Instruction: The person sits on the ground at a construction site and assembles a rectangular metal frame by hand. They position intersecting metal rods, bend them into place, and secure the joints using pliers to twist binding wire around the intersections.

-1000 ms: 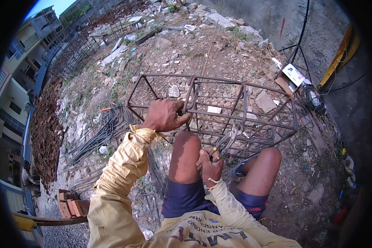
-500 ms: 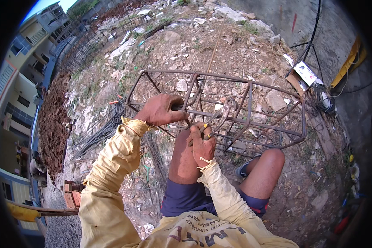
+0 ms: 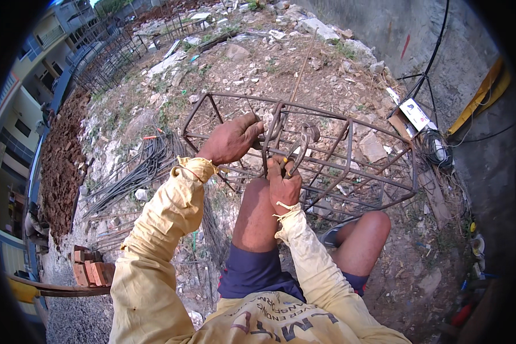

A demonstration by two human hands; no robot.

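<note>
A long cage of rusty steel bars (image 3: 350, 166), bound with square hoops, lies across the front of me, over the ground beyond my knees. My left hand (image 3: 233, 139) is closed at its left part, beside a hoop. A thin wire (image 3: 251, 108) sticks up from the pinched fingertips. Close by on the near side, my right hand (image 3: 285, 188) wraps round the handles of a pair of pincers (image 3: 301, 150) with yellow handle parts. The round jaws of the pincers point up and away, above the cage bars. The palm sides of both hands are hidden.
Dark rods (image 3: 135, 172) lie in a heap on the left, with red bricks (image 3: 92, 268) nearer. Rubble and stones cover the ground. At the right stand a black tripod (image 3: 423, 80), a white box (image 3: 414, 113) and coiled cable (image 3: 438, 146) by a concrete wall. Another person (image 3: 35, 226) is at far left.
My left hand has risen a little and turned, its fingers now higher beside the hoop. My right hand has moved slightly up with the pincers. The whole view has shifted a little.
</note>
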